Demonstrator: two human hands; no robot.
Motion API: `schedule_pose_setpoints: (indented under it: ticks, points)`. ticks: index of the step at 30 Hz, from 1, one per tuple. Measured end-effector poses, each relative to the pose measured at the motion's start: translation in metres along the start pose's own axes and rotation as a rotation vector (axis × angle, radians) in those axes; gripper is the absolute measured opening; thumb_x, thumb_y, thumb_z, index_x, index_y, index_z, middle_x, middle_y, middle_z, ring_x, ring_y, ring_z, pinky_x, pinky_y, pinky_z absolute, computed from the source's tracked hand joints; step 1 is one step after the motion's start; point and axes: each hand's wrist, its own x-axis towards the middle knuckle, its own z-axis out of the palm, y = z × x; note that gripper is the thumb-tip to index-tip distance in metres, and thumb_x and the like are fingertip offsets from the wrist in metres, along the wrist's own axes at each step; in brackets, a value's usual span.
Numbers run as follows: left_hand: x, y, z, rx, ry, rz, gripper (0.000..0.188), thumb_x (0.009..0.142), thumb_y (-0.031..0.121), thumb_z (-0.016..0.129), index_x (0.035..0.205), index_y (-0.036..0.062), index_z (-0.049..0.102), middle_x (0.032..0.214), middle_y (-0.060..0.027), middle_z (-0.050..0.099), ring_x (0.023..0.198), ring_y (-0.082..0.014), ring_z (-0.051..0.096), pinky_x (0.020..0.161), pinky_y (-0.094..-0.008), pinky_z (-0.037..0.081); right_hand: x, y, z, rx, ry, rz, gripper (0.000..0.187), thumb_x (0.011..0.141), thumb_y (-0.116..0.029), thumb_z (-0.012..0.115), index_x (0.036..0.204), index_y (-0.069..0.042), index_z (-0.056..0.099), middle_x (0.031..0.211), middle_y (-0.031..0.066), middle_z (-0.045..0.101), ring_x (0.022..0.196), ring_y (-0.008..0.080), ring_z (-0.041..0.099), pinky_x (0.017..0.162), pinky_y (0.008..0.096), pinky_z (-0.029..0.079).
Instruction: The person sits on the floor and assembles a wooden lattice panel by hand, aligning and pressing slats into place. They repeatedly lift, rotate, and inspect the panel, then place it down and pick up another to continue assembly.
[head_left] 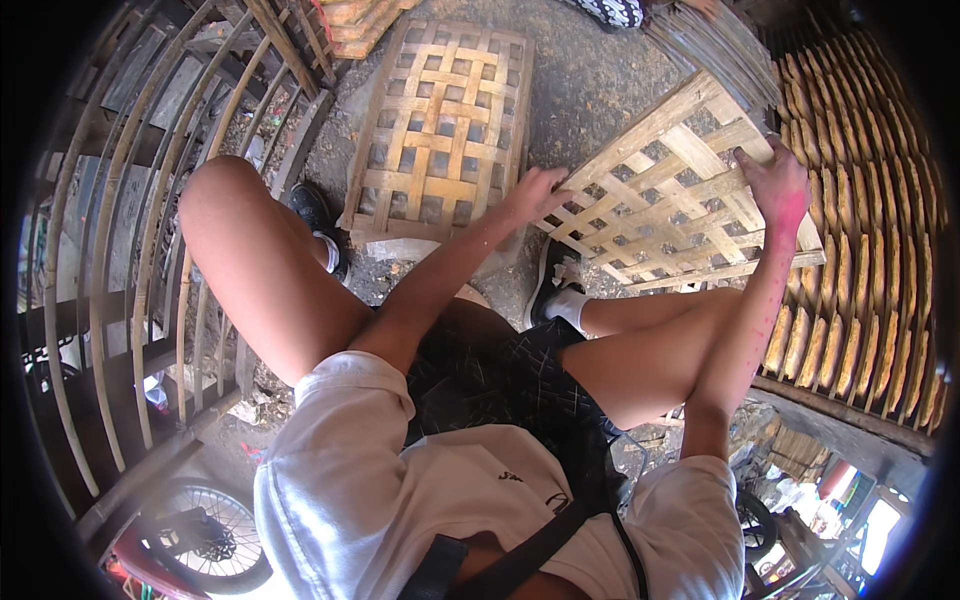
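Note:
A woven bamboo rack (700,190), a rectangular frame with flat crossed strips, is tilted up off the ground in front of my right knee. My left hand (540,193) is closed at its left edge. My right hand (778,185), with a bright pink stain on the wrist, grips its right edge, thumb on the near face. To the left, a second bamboo rack (437,140) of the same weave lies flat between my feet, on top of something pale whose kind I cannot make out.
Bamboo slats (125,230) form a fence on my left. On the right stand tall rows of stacked yellowish-brown pieces (850,260) above a wooden beam (840,412). Thin grey panels (715,50) are stacked ahead, near another person's patterned clothing (610,12). A spoked wheel (205,535) is behind left.

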Motion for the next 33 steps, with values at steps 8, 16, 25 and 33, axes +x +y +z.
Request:
schedule_pose_setpoints:
  ticks: [8, 16, 25, 33]
  points:
    - [-0.023, -0.014, 0.007, 0.426, 0.034, -0.019, 0.04, 0.087, 0.027, 0.082, 0.116, 0.0005, 0.073, 0.094, -0.0241, 0.076, 0.09, -0.0457, 0.073, 0.082, -0.0492, 0.059, -0.001, -0.005, -0.005, 0.051, -0.046, -0.003, 0.069, 0.078, -0.056, 0.083, 0.134, -0.015, 0.075, 0.111, 0.0168, 0.08, 0.109, 0.0361, 0.075, 0.097, 0.0469, 0.057]
    - [-0.017, -0.038, 0.013, 0.293, -0.095, -0.179, 0.04, 0.082, 0.03, 0.082, 0.107, -0.0009, 0.077, 0.105, -0.0282, 0.073, 0.102, -0.0446, 0.071, 0.091, -0.0497, 0.056, 0.003, -0.005, 0.003, 0.022, 0.004, 0.018, 0.072, 0.075, -0.055, 0.085, 0.133, -0.015, 0.076, 0.104, 0.0175, 0.081, 0.105, 0.0357, 0.076, 0.096, 0.0468, 0.057]
    - [-0.004, -0.029, 0.027, 0.091, -0.062, -0.017, 0.04, 0.082, 0.031, 0.083, 0.098, -0.0044, 0.074, 0.095, -0.0292, 0.072, 0.093, -0.0468, 0.072, 0.082, -0.0516, 0.056, 0.021, 0.105, 0.041, 0.276, -0.097, 0.132, 0.07, 0.075, -0.041, 0.091, 0.129, -0.001, 0.075, 0.105, 0.0193, 0.081, 0.101, 0.0313, 0.079, 0.094, 0.0425, 0.059]
    - [0.009, 0.019, 0.046, 0.091, -0.113, -0.023, 0.044, 0.087, 0.037, 0.082, 0.099, -0.0044, 0.075, 0.094, -0.0281, 0.073, 0.089, -0.0433, 0.074, 0.08, -0.0498, 0.056, 0.02, 0.16, 0.066, 0.176, -0.058, 0.197, 0.071, 0.072, -0.042, 0.088, 0.125, 0.004, 0.075, 0.113, 0.026, 0.078, 0.109, 0.04, 0.075, 0.101, 0.0462, 0.056]
